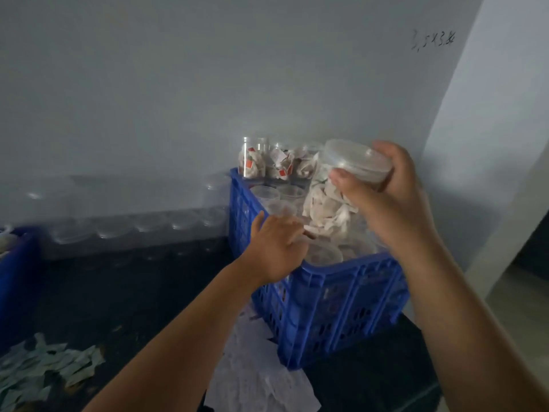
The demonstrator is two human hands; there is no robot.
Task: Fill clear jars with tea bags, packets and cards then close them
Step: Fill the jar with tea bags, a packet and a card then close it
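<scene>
My right hand (383, 185) grips the clear lid end of a clear jar (332, 200) packed with white tea bags, holding it tilted over the blue crate (332, 295). My left hand (276, 245) reaches into the crate, fingers curled among the closed jar tops (322, 254); whether it holds one is hidden. Filled jars with red-tagged tea bags (267, 162) stand at the crate's far end.
A plastic-wrapped row of empty clear jars (133, 224) lies along the wall on the left. Loose pale packets (44, 370) lie bottom left, white papers (261, 373) under my left arm. A blue bin (15, 278) stands at the left edge. Grey wall behind.
</scene>
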